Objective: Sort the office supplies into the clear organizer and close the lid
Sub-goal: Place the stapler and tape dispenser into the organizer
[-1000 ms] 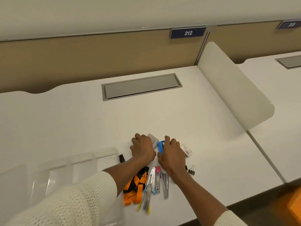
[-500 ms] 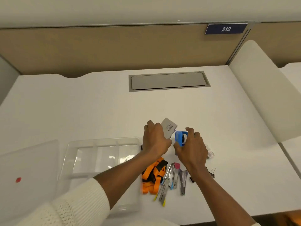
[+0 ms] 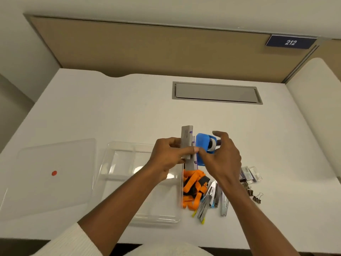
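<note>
- The left hand (image 3: pixel 167 157) is up off the white worktop (image 3: pixel 129 111), fingers and thumb pinched round a flat grey box with purple trim (image 3: pixel 187 143), standing on end.
- The right hand (image 3: pixel 221 157) sits just beside it, thumb and fingertips curled on a blue plastic tape dispenser (image 3: pixel 202 145); a white roll shows at its far side, and the index finger is lifted free.
- Box and dispenser are side by side and look to be touching, both above the right rim of the clear compartmented plastic organizer (image 3: pixel 140 182).
- That organizer lies open near the front edge of the worktop, towards the left; nothing shows clearly in its compartments.
- Its clear flat lid with a red dot (image 3: pixel 55 174) lies apart at the front left.
- Against the organizer's right wall: a heap of orange and black lanyards (image 3: pixel 193 185).
- Right of the heap, a row of metal staple removers (image 3: pixel 210 198), pointing at the front edge.
- Further right, small clear packets (image 3: pixel 251 174) and black binder clips (image 3: pixel 255 196), partly hidden by the right forearm.
</note>
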Motion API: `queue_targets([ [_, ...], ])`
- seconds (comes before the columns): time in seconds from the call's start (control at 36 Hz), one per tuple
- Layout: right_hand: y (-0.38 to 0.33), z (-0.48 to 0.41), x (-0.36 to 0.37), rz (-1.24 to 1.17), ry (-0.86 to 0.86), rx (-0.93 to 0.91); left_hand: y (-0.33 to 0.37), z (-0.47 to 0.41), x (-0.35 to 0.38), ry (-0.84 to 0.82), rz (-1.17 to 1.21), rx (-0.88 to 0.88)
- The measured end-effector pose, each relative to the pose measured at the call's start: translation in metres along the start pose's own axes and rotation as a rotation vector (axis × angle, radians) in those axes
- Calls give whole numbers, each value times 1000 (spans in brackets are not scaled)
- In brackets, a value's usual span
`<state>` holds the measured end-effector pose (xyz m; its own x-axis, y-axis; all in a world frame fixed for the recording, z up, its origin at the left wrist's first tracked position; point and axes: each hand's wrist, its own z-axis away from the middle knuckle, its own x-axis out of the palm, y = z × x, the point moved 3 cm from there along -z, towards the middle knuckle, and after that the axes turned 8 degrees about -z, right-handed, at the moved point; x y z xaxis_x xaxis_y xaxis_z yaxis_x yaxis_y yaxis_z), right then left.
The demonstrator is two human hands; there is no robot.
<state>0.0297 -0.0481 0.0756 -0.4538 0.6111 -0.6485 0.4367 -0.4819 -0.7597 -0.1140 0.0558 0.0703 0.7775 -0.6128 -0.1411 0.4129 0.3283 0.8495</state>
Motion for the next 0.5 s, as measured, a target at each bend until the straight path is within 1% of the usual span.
queue_targets([
  [0.11, -23, 17, 13, -78, -52, -12, -12, 12, -24, -114, 131, -52],
  [0.28, -44, 37, 36, -73, -75, -36, -32, 21, -62, -105, 149, -86],
  [0.36, -50, 44, 47, -40, -75, -53, -41, 20, -80, -35, 98, -67],
  [0.42, -51, 47, 53, -3, -66, -58, -47, 18, -93, 61, 20, -41],
  [0.5, -50, 49, 65, 76, -72, -66, -51, 15, -114, 275, -264, 2],
])
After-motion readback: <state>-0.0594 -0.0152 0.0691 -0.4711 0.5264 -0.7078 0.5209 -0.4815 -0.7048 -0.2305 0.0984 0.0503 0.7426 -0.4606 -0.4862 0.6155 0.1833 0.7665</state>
